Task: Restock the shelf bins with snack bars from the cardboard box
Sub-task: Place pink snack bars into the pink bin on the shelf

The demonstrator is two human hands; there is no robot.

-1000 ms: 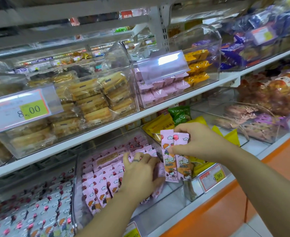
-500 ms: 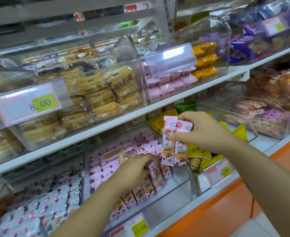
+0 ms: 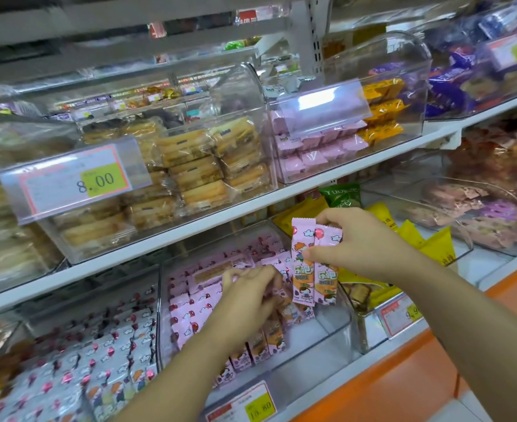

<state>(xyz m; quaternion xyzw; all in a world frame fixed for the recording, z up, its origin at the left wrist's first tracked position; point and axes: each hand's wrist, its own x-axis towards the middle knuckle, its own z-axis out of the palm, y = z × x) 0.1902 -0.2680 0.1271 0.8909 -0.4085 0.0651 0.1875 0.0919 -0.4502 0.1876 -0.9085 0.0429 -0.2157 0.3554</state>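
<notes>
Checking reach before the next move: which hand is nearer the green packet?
Right. The right hand holds two pink bars just below the green packet; the left hand is lower left, in the pink-bar bin.

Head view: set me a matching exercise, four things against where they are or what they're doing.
Things:
1 right hand
2 left hand
3 8.00 price tag
4 green packet

Places or states:
A in the lower clear bin
B pinches two pink snack bars
C on the biscuit bin front
D among yellow bags, lower shelf

Pairs: 1-B, 2-A, 3-C, 4-D
</notes>
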